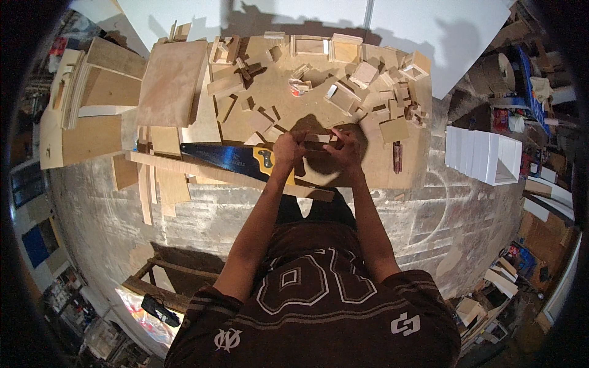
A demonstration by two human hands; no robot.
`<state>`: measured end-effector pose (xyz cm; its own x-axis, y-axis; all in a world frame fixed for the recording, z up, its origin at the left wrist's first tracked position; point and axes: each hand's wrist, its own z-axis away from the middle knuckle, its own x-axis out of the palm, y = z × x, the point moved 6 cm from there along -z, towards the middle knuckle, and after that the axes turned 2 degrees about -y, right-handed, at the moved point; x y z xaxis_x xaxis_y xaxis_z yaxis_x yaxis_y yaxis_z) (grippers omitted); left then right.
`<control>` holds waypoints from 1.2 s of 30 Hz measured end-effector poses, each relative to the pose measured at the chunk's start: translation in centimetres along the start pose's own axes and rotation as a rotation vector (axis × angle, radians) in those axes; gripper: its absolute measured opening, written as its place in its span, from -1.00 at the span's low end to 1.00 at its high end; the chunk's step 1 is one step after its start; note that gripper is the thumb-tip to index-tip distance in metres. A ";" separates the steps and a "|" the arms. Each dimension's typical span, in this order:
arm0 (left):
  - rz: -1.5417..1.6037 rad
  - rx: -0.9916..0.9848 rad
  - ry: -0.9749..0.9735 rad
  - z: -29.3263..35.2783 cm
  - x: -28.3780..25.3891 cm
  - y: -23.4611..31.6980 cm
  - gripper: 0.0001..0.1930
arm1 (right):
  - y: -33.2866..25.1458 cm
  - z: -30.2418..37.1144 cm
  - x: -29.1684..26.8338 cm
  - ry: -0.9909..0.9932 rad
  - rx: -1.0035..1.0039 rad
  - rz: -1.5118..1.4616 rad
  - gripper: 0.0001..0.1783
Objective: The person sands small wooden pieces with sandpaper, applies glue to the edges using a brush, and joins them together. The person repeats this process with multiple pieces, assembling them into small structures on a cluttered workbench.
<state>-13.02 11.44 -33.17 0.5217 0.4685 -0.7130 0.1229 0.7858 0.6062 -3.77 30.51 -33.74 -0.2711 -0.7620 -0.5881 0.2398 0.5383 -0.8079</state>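
Both hands are over the near edge of the wooden worktable [368, 172]. My left hand [288, 149] is closed on one end of a small pale wood block [318, 138]. At its other end, the fingers of my right hand [345, 149] pinch the same block. Beside my left hand lies a handsaw [224, 159] with a dark blue blade and a yellow and black handle, teeth edge toward me. Under the saw runs a long wood strip [184, 166], partly hidden by my left forearm. A dark shadow falls around my right hand.
Several wood offcuts and small box-like frames [343, 98] are scattered across the table. A large plywood sheet [172, 83] lies at the left, near stacked panels [110, 86]. A white ridged box [481, 154] stands right of the table. A wooden frame [159, 276] is on the floor lower left.
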 end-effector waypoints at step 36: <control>0.157 -0.063 0.081 0.8 -0.6 0.2 -0.66 | -4.1 -3.2 3.9 -0.179 -0.329 0.209 -0.77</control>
<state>-12.66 10.99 -32.37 0.4607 0.6159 -0.6391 -0.0086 0.7231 0.6907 -8.84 26.48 -32.90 -0.0756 -0.6590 -0.7484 -0.0460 0.7520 -0.6576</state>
